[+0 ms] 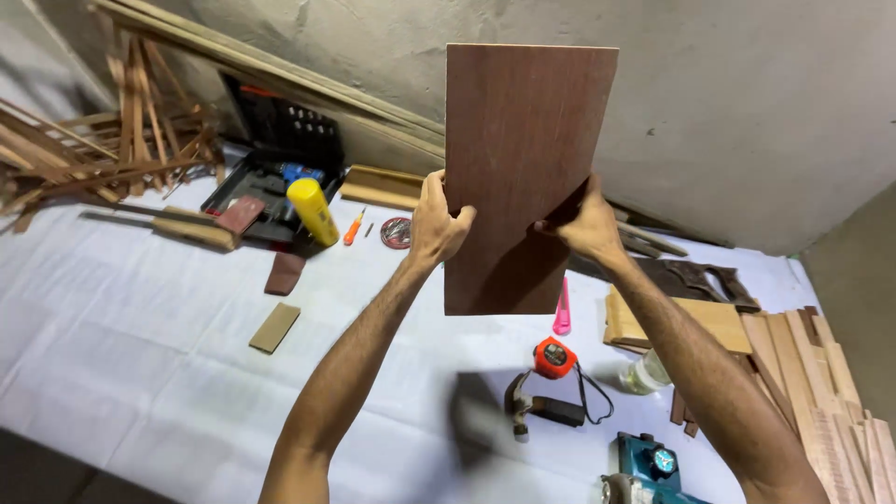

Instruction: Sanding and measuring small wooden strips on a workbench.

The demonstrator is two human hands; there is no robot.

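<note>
- At 5 o'clock, at the bottom edge, a teal power tool (644, 471) lies on the white sheet (121, 345) that covers the work surface; only part of it is in view.
- Just above it, nearer the middle, a hammer (532, 406) lies beside an orange tape measure (554, 357); a clear bottle (644, 373) rests at 4 o'clock.
- At 3 to 4 o'clock, pale wooden strips (812, 383) lie fanned along the right edge; a light wooden block (681, 322) sits next to them.
- At the centre, the left hand (436, 224) grips the left edge of a reddish-brown board (523, 159), thumb on the near face, fingers wrapped behind; the right hand (583, 224) clasps the right edge the same way.
- The board is held upright in the air, well clear of the sheet, its long side vertical; a pink utility knife (563, 308) lies below its lower right corner.
- At 9 o'clock, a small tan wood piece (274, 328) and a dark brown one (284, 273) lie on the sheet.
- At 10 to 11 o'clock, a yellow cylinder (313, 212) leans at an open black tool case (271, 168); a small orange screwdriver (353, 227) and a round tin (396, 232) lie near it.
- At 10 o'clock, far off, a heap of thin wooden slats (103, 149) rests against the grey wall (747, 103).
</note>
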